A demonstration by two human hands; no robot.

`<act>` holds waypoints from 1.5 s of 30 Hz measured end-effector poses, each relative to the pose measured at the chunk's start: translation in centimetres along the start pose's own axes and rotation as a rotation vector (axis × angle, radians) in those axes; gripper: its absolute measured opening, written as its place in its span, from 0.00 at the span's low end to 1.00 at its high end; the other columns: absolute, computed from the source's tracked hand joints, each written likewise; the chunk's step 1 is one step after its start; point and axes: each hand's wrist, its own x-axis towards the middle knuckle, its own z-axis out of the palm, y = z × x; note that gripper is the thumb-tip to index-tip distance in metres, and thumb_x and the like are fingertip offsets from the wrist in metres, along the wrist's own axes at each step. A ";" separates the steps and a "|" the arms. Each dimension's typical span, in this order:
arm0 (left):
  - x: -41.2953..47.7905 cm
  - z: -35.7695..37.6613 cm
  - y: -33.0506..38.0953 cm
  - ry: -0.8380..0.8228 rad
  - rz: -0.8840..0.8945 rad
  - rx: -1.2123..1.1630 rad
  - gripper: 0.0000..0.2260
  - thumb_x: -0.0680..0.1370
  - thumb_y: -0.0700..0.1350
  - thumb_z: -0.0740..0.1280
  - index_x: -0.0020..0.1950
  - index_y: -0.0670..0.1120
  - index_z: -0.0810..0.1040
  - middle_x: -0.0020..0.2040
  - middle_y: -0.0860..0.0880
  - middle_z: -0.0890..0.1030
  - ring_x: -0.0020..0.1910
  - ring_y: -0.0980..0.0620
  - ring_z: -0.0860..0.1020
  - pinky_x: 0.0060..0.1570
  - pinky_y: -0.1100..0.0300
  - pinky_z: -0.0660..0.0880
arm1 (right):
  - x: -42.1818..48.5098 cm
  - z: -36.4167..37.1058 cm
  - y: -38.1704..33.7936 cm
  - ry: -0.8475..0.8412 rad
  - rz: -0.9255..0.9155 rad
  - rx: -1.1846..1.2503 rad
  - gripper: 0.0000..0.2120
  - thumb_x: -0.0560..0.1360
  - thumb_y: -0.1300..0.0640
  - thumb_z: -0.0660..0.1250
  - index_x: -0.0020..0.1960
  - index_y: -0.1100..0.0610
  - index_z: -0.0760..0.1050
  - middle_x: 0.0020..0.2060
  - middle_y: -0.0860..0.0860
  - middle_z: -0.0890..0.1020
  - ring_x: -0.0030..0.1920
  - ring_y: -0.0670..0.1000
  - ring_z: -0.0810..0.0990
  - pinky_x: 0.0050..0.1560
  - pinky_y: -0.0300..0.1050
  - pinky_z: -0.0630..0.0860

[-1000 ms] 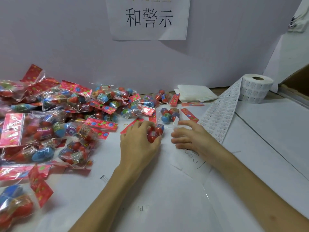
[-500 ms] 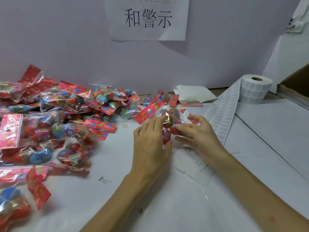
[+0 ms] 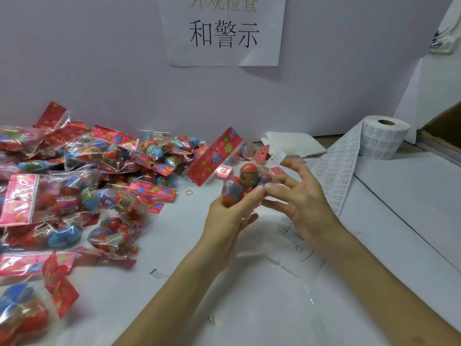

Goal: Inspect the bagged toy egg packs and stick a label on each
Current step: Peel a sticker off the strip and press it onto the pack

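Left hand (image 3: 228,216): yours, lifted off the surface, fingers curled round the lower eggs of the held pack (image 3: 245,182), thumb against its near side.
Right hand (image 3: 303,203): fingers spread, tips touching the pack's right side; you cannot tell whether any of them pinches the bag.
Held pack: in the air between both your hands, above the surface (image 3: 249,303), its red flowered header card (image 3: 214,156) slanting up and to the left.
Small label (image 3: 277,158): white, at the bag's upper right corner, just beside your topmost right fingertip; whether it sticks to bag or finger is hard to make out.
Left edge: the pile of packs (image 3: 74,186) crowds that side and runs out of frame at the left and bottom left.
Right edge: the label strip (image 3: 334,176) trails from the label roll (image 3: 384,138) down past your right hand; a cardboard box (image 3: 446,126) is cut off by the frame.
Back edge: the wall (image 3: 99,58) carries a paper sign (image 3: 222,31), its top line cut off; a folded white sheet (image 3: 294,144) lies at the wall's foot.
Open room: white surface under and between your forearms, and more to the right of the strip.
Loose bit: a rubber band (image 3: 189,193) lies near the pile, left of the held pack.
Hard to read: the print on the labels and eggs is too small.
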 end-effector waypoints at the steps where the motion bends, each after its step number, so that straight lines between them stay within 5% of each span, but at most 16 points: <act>1: 0.0 0.0 0.0 0.027 0.014 -0.015 0.22 0.69 0.54 0.75 0.61 0.47 0.84 0.56 0.49 0.87 0.58 0.52 0.84 0.60 0.53 0.79 | -0.1 0.1 0.1 -0.018 -0.005 -0.011 0.28 0.71 0.68 0.74 0.68 0.54 0.70 0.57 0.64 0.81 0.55 0.62 0.85 0.49 0.51 0.83; 7: 0.5 -0.9 0.3 0.103 -0.051 -0.137 0.10 0.76 0.42 0.73 0.57 0.44 0.82 0.52 0.47 0.88 0.56 0.47 0.86 0.56 0.54 0.82 | 0.4 -0.6 0.1 0.043 -0.109 -0.247 0.16 0.79 0.60 0.68 0.64 0.49 0.78 0.51 0.46 0.85 0.53 0.46 0.83 0.52 0.45 0.78; 11: 0.5 -1.2 0.9 0.098 -0.092 -0.248 0.11 0.77 0.45 0.73 0.59 0.46 0.82 0.54 0.45 0.87 0.54 0.46 0.86 0.50 0.56 0.84 | 0.5 -1.1 -0.6 -0.121 -0.011 -0.044 0.13 0.76 0.53 0.66 0.56 0.54 0.84 0.38 0.53 0.81 0.34 0.50 0.74 0.36 0.42 0.72; 14: 0.5 -1.4 1.1 0.068 -0.094 -0.291 0.11 0.79 0.49 0.71 0.60 0.49 0.83 0.58 0.45 0.86 0.56 0.45 0.86 0.54 0.54 0.83 | 0.5 -0.8 -0.2 -0.178 0.072 -0.052 0.16 0.80 0.53 0.60 0.54 0.58 0.85 0.32 0.53 0.75 0.29 0.49 0.67 0.31 0.41 0.69; 20: 0.5 -1.4 1.2 0.082 -0.087 -0.336 0.08 0.79 0.49 0.70 0.46 0.55 0.89 0.57 0.45 0.87 0.56 0.46 0.85 0.54 0.56 0.83 | 0.4 -0.6 0.3 -0.209 0.112 -0.110 0.18 0.83 0.56 0.57 0.53 0.57 0.86 0.30 0.53 0.73 0.27 0.48 0.63 0.29 0.40 0.66; 29: 0.5 -1.3 1.2 0.076 -0.081 -0.356 0.17 0.76 0.49 0.72 0.64 0.45 0.82 0.59 0.43 0.86 0.58 0.44 0.85 0.56 0.55 0.82 | 0.4 -0.5 0.7 -0.238 0.117 -0.126 0.18 0.82 0.54 0.58 0.57 0.56 0.86 0.31 0.52 0.73 0.27 0.47 0.63 0.29 0.40 0.66; 45: 1.0 -1.6 1.0 0.075 -0.005 -0.370 0.13 0.80 0.38 0.69 0.64 0.40 0.80 0.57 0.42 0.86 0.57 0.44 0.85 0.54 0.57 0.83 | 0.2 0.0 0.7 -0.250 0.127 -0.122 0.18 0.84 0.56 0.56 0.58 0.55 0.85 0.31 0.52 0.73 0.28 0.48 0.62 0.29 0.40 0.66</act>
